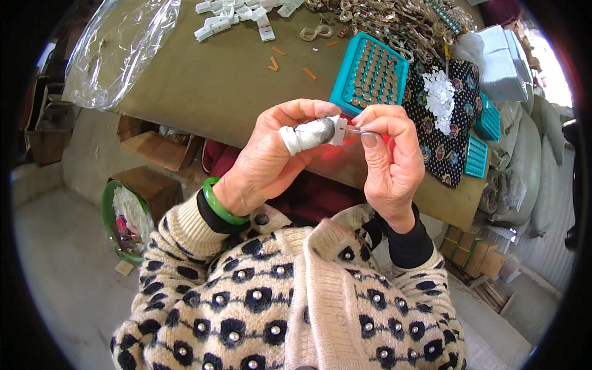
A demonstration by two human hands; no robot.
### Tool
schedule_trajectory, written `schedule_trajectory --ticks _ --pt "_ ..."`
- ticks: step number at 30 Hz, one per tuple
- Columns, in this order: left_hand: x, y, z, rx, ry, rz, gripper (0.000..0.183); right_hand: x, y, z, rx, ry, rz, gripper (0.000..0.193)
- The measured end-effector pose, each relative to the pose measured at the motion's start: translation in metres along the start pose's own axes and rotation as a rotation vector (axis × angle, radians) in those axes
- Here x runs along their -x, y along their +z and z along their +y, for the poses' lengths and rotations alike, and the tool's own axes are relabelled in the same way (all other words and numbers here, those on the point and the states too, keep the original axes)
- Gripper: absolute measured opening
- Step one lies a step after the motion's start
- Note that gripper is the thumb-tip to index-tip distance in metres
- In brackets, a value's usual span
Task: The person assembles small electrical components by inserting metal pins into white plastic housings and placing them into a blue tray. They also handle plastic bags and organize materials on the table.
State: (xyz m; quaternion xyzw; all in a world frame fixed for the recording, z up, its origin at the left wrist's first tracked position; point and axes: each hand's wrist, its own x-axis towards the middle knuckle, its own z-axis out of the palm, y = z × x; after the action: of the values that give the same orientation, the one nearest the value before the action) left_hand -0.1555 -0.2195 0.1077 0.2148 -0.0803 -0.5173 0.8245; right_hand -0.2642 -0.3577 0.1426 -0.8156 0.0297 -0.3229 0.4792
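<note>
My left hand (262,145) is closed, pinching a small white plastic piece (338,131) between thumb and fingertips. A silvery-white wrapping (308,135) covers the left thumb, and a green bangle (217,203) circles that wrist. From the right, my right hand (394,163) closes on a thin metal rod (361,131), whose far end meets the white piece; whether it enters the piece cannot be made out. A reddish glow shows around the rod. Just beyond both hands stands a teal tray (338,92) holding rows of small round metal parts (373,71).
White plastic pieces (231,17) are heaped at the table's far edge, with orange strips (309,73) nearby. A clear plastic bag (120,55) lies far left. Tangled cords (394,24) sit behind the tray. White chips (439,102) rest on a dark patterned cloth (459,145) at right.
</note>
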Motion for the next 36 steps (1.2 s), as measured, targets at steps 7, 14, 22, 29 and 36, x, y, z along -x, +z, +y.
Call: schedule_trajectory --ticks 7,14,22,29,36 --pt "0.004 -0.006 0.001 0.032 -0.054 -0.014 0.03 0.001 0.008 -0.004 0.027 0.1 -0.01 0.007" --pt "0.006 -0.008 -0.001 0.023 -0.046 -0.002 0.031 0.001 0.016 -0.002 0.223 -0.069 -0.026 0.01" --pt "0.006 -0.007 0.001 -0.027 -0.01 0.037 0.027 -0.01 0.01 -0.006 0.141 -0.041 -0.089 0.014" --pt "-0.003 -0.009 0.012 -0.042 0.041 0.03 0.028 -0.053 0.002 -0.011 0.368 -0.122 -0.415 0.011" --pt "-0.015 -0.019 0.035 0.12 -0.087 0.123 0.028 -0.132 0.01 0.055 0.628 -0.392 -0.477 0.017"
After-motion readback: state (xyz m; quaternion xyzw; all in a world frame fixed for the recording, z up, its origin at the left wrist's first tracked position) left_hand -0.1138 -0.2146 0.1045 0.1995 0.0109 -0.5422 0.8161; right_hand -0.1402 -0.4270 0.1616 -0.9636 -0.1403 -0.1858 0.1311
